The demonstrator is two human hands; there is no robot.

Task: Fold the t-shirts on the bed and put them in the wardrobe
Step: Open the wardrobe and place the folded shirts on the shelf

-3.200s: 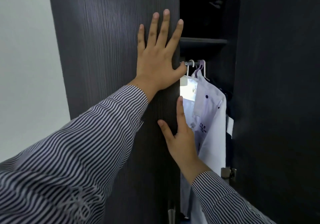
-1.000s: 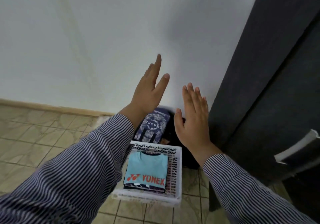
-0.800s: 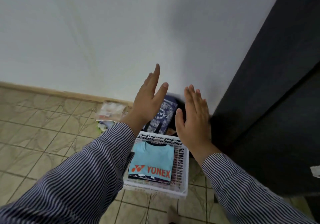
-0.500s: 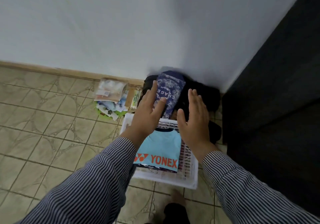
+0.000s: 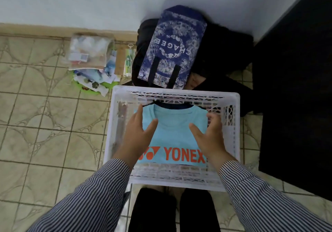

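Note:
A folded light-blue t-shirt [image 5: 173, 133] with an orange YONEX print tops a stack of folded clothes in a white plastic basket [image 5: 176, 95] on the tiled floor. My left hand [image 5: 137, 136] is at the shirt's left edge, fingers straight along the side and thumb on the cloth. At the right edge is my right hand [image 5: 210, 136], with its thumb on top and its fingers loosely bent over the side. The dark wardrobe [image 5: 296, 88] stands to the right of the basket.
Behind the basket a blue patterned bag [image 5: 172, 46] lies on a black bag [image 5: 224, 52] against the white wall. A clear plastic bag of small items [image 5: 88, 52] and a green bowl of paper scraps [image 5: 84, 86] sit at the left. My dark-clad legs [image 5: 172, 212] are just below the basket.
My view swung from the wardrobe door down to the floor. Both hands dropped from mid-air into the basket and now touch the blue t-shirt's sides.

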